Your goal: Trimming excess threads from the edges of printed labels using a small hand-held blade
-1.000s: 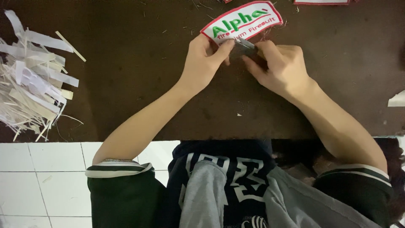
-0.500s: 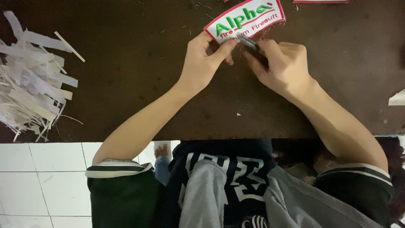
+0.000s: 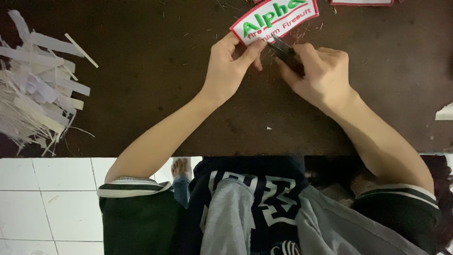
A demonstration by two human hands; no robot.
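Head view: left hand [image 3: 231, 71] pinches one patch [image 3: 273, 20]; right hand [image 3: 321, 75] grips one cutter [image 3: 284, 49].

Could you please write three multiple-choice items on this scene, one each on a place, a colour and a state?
1. Where does the pile of white paper strips lie on the dark table?
A. beside the left arm
B. beside the right arm
C. under the patch

2. What colour is the border of the patch?
A. blue
B. red
C. yellow

3. What does the right hand hold?
A. nothing
B. a paper strip
C. a small dark tool

Answers: 1 A, the strips fill the table's left side. 2 B, red edging rings the white patch. 3 C, its fingers close on the tool while the left hand pinches the patch.
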